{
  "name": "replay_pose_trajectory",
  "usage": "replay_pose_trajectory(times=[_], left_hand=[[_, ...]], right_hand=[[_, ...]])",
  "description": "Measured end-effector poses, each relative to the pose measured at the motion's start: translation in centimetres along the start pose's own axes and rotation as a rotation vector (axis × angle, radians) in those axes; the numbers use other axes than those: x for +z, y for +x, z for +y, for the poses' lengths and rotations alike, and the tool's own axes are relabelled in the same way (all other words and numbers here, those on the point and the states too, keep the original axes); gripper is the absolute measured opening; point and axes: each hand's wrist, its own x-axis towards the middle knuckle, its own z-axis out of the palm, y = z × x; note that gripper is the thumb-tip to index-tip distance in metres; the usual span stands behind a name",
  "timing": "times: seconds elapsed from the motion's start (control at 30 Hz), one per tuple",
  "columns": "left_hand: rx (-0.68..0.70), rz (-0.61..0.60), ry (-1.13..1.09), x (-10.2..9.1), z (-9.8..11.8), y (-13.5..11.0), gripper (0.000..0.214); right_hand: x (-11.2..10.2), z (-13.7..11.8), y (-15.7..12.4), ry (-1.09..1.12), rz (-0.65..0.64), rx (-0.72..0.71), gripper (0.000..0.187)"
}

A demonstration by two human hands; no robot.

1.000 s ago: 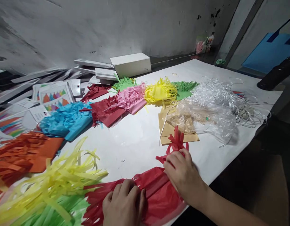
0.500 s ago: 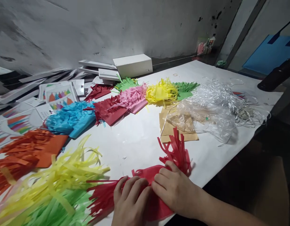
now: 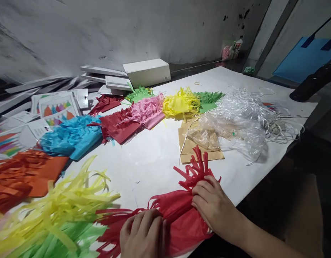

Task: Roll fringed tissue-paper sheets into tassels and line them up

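Note:
A sheet of red tissue paper point(image 3: 178, 215) with fringed ends lies at the near edge of the white table point(image 3: 154, 161). My left hand point(image 3: 142, 234) presses on its left part, fingers curled over the paper. My right hand point(image 3: 212, 208) grips the gathered paper on the right, just below a tuft of red fringe point(image 3: 194, 170) that sticks up. The paper is bunched between both hands.
Fringed tissue stacks lie in an arc: yellow-green point(image 3: 55, 211), orange point(image 3: 20, 175), blue point(image 3: 71, 134), dark red point(image 3: 118, 123), pink point(image 3: 149, 111), yellow point(image 3: 181, 102), green point(image 3: 208, 98). Brown envelopes point(image 3: 192, 147), clear plastic bags point(image 3: 235, 125), a white box point(image 3: 146, 71) and printed cards point(image 3: 56, 109) are farther back.
My hands first slid together and bunched the red paper, then my right hand moved back right and the fringe tuft rose. The view shifted slightly.

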Motion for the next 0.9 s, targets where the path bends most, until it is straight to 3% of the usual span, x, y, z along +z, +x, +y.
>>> replay_pose_trajectory(times=[0.1,0.2,0.27,0.37,0.43,0.6,0.73,0.9], left_hand=[[-0.154,-0.037,0.038,-0.2,1.3,1.1,0.014],[-0.194,-0.048,0.058,-0.4,1.7,1.5,0.016],[-0.167,-0.035,0.028,-0.3,1.4,1.2,0.016],[-0.126,0.015,-0.089,-0.2,0.8,0.6,0.025],[-0.121,0.043,-0.197,-0.1,0.6,0.4,0.028],[-0.1,0.083,-0.314,0.1,0.7,0.7,0.028],[-0.059,0.135,-0.347,0.2,0.6,1.6,0.03],[-0.005,-0.049,-0.411,-0.5,-0.6,2.1,0.02]], right_hand=[[0.7,-0.8,0.5,-0.136,-0.036,0.113,0.012],[0.6,-1.2,1.0,-0.208,-0.028,0.164,0.013],[0.3,-1.3,1.2,-0.188,-0.003,0.086,0.012],[0.1,-1.3,1.5,-0.094,-0.062,-0.207,0.017],[0.2,-1.3,1.6,-0.057,-0.112,-0.329,0.02],[0.7,-1.5,1.9,-0.093,-0.125,-0.291,0.024],[1.0,-2.5,2.3,-0.1,-0.152,-0.296,0.013],[2.0,-3.4,3.0,-0.108,-0.125,-0.345,0.02]])
